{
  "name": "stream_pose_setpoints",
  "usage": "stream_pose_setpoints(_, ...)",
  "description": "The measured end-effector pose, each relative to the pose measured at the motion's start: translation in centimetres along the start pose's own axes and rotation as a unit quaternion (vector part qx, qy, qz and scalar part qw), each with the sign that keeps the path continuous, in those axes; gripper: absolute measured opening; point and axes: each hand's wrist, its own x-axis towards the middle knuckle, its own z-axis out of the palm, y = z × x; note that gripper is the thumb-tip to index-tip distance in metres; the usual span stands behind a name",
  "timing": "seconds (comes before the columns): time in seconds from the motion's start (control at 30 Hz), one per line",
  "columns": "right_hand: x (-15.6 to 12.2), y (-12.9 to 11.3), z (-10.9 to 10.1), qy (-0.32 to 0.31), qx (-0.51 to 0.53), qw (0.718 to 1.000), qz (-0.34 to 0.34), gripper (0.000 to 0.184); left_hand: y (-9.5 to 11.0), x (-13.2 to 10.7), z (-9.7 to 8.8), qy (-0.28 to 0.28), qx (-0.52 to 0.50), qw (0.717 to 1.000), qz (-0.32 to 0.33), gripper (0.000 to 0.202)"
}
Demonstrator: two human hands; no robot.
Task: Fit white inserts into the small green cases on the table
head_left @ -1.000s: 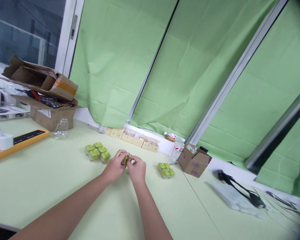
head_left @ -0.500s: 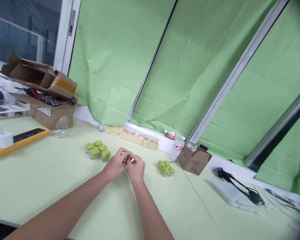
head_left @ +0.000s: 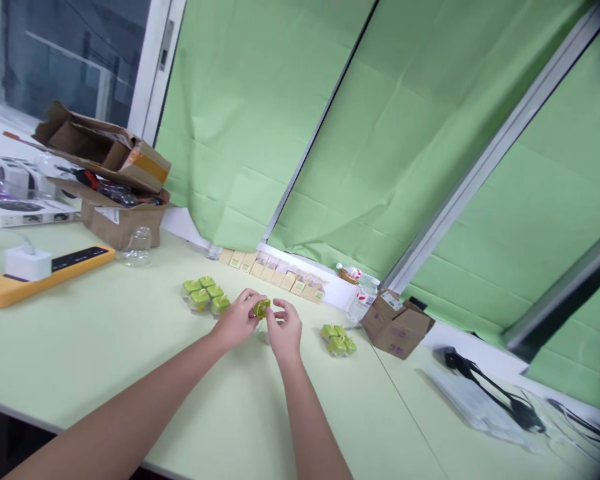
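The left hand (head_left: 237,322) grasps a green cube (head_left: 261,307) in front of the box row (head_left: 274,271); whether the right hand (head_left: 285,331) grips too cannot be told. Other cubes (head_left: 199,299) sit before the row's ends.

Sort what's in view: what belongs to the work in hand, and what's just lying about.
Likely in the work:
small green piece, in the left hand, right hand beside it
left green-topped tubs
right green-topped tubs

Apparently lying about:
power strip
clear jar
cardboard boxes
plastic bottle
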Motion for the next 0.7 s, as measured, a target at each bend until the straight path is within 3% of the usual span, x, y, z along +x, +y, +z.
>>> stream_pose_setpoints(0.1,0.6,0.3,-0.5,-0.053,0.121,0.985,0.112,0.042,0.2,0.0,0.0,0.0,-0.016,1.0,-0.003,0.042)
stream_pose_setpoints(0.2,0.8,0.4,-1.2,-0.11,0.209,0.958,0.162,0.046,0.4,0.0,-0.1,-0.005,-0.024,1.0,-0.003,0.04)
stream_pose_setpoints(0.4,0.6,0.4,-1.9,-0.154,0.23,0.95,0.144,0.044,0.9,-0.1,-0.3,-0.021,-0.038,0.999,0.008,0.04)
stream_pose_setpoints(0.7,0.6,1.0,-2.1,-0.154,0.2,0.957,0.146,0.035,1.9,-0.6,-0.1,-0.061,-0.037,0.997,0.038,0.046)
